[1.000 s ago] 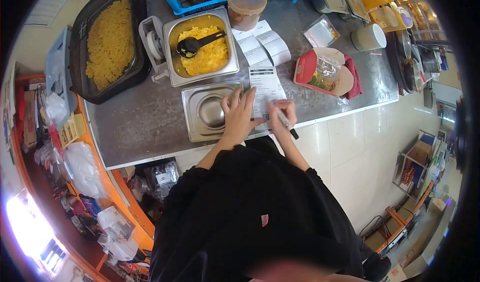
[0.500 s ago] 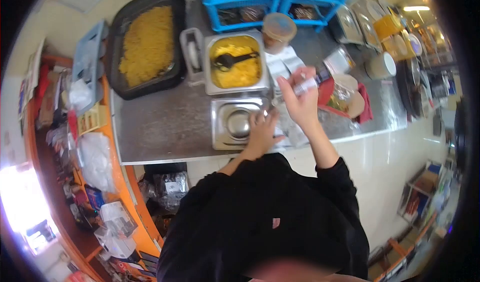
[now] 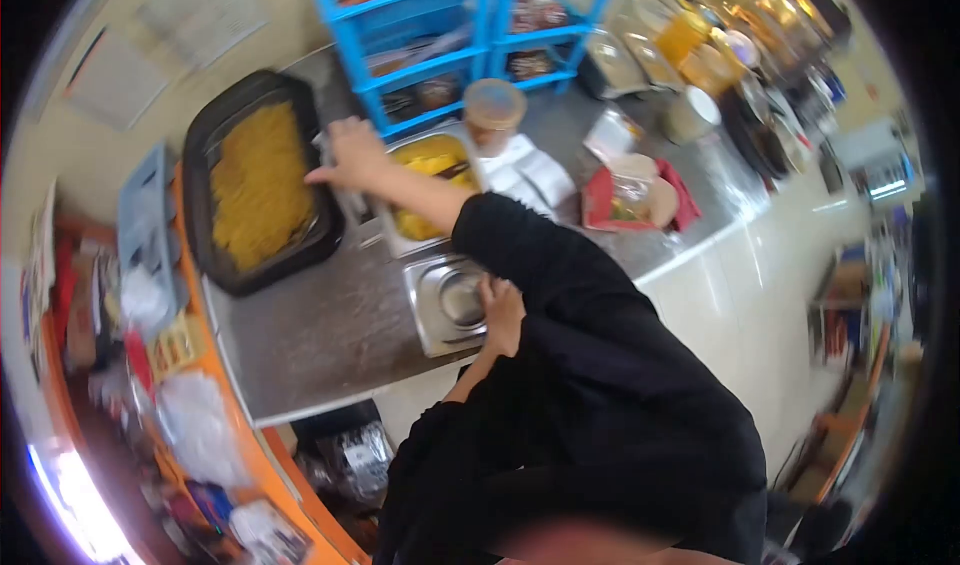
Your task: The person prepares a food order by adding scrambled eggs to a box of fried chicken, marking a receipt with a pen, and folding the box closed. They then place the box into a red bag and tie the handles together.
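My right hand stretches across to the left, thumb spread apart from the fingers, over a grey tape dispenser that it partly hides. Beside it is a black roasting pan holding shredded yellow food. A steel pan of yellow food with a dark spoon lies partly beneath my right forearm. In front of that pan, a steel lid with a round recess lies on the counter. My left hand rests at the lid's right side, fingers over its edge.
Blue plastic shelves stand at the back. A lidded plastic tub, white papers and a red open package sit on the steel counter. An orange-edged shelf unit borders the left side.
My right hand has swung left from beside the red package, where it held a small white and dark item, to the dispenser. My left hand remains by the lid. The view has turned.
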Demonstrator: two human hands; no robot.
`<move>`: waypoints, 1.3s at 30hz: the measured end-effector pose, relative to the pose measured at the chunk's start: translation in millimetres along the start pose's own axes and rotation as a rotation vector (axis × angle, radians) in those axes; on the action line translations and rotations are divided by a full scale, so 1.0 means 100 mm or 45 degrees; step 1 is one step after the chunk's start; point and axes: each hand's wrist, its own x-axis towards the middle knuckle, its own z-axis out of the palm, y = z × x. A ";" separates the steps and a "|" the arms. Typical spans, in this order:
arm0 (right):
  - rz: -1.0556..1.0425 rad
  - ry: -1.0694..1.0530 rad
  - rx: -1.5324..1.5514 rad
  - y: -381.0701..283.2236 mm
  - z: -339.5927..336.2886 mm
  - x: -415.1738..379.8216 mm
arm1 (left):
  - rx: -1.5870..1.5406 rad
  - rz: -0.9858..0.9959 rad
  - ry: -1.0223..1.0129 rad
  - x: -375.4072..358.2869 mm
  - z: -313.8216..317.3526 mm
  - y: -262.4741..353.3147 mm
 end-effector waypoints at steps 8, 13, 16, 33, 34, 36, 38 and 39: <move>-0.435 0.451 0.091 0.63 -1.84 -2.37 | -0.355 0.488 -0.034 0.72 -0.85 0.32; 0.509 1.080 0.004 1.78 -2.00 -3.36 | -0.921 0.590 -0.181 1.46 -0.94 0.80; 0.757 0.932 0.492 2.01 -1.98 -3.45 | -1.458 0.414 -0.455 1.84 -0.59 0.88; 0.333 0.541 0.392 2.40 -2.25 -3.13 | -0.937 0.410 -0.241 2.15 -0.40 1.14; 0.351 0.566 0.468 2.39 -2.25 -3.13 | -0.922 0.454 -0.149 2.19 -0.41 1.17; 0.381 0.617 0.615 2.38 -2.26 -3.10 | -0.861 0.642 -0.097 2.29 -0.41 1.18; 0.444 0.656 0.716 2.35 -2.23 -3.08 | -0.909 0.742 -0.121 2.33 -0.39 1.16; 0.480 0.673 0.766 2.33 -2.21 -3.07 | -0.991 0.745 -0.169 2.33 -0.37 1.14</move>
